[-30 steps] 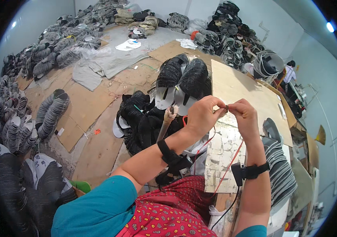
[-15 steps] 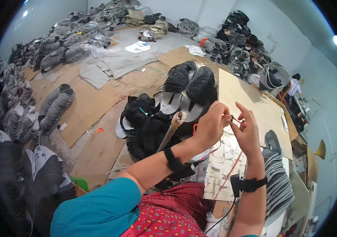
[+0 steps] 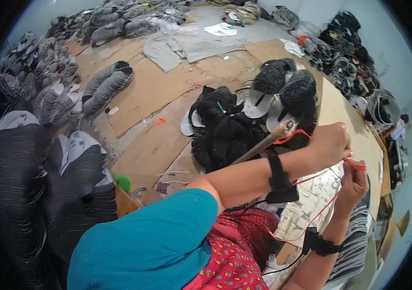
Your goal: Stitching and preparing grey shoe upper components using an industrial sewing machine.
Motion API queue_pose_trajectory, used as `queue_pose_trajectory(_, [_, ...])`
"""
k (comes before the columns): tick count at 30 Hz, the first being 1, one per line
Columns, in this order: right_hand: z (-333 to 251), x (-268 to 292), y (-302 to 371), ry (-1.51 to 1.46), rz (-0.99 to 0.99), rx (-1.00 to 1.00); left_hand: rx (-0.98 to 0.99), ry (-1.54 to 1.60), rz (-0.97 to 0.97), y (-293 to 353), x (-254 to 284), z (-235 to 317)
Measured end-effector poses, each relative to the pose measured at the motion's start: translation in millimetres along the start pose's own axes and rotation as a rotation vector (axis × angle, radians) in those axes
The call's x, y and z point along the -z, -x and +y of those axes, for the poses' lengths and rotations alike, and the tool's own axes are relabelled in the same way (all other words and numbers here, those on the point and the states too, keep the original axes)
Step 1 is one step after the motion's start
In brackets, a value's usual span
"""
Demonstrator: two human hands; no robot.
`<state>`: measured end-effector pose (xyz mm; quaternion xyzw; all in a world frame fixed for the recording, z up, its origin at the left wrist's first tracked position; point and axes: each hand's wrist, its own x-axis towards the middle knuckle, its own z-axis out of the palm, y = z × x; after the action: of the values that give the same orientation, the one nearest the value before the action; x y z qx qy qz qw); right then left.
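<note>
My left hand [image 3: 331,147] is closed, its fingertips pinching a thin pinkish-red cord [image 3: 323,212]. Right beside it, almost touching, my right hand [image 3: 353,186] has its fingers curled on the same cord. A short orange-red piece of it shows at the right fingertips. From the hands the cord loops down toward my lap, over a board [image 3: 307,205] covered with silvery patches. Exactly how the fingers grip is partly hidden. Past my left forearm, a stick [image 3: 259,146] with a wrapped end points up near a bright red strip [image 3: 293,138].
Bundles of black, layered, sole-shaped pieces [image 3: 299,94] stand ahead, beside a dark heap [image 3: 225,137]. Tall dark stacks [image 3: 12,179] rise at left, near a green container [image 3: 122,182]. Grey layered pieces [image 3: 356,241] lie by my right forearm. Cardboard [image 3: 155,89] covers the floor.
The scene has shifted right and upward in the picture as the view turned left. My right hand's fingers, spread before, are now curled in. The red strip beyond my left hand shows more.
</note>
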<state>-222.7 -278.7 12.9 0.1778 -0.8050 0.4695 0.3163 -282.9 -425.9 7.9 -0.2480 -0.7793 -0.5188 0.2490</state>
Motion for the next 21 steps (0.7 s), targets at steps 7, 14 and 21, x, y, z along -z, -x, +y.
queue_pose_trajectory(7, [22.2,-5.4,-29.6,-0.800,0.086,-0.805,0.268,0.580,-0.107,0.8,-5.4,-9.7])
queue_pose_trajectory(14, [41.4,9.5,-23.1,-0.659,0.284,-0.914,-0.065,-0.066,0.267,-7.2,28.8,-8.5])
queue_pose_trajectory(21, [-59.3,17.7,-23.7,-0.034,-0.154,-0.250,-0.914,-0.182,-0.082,52.3,46.0,35.5])
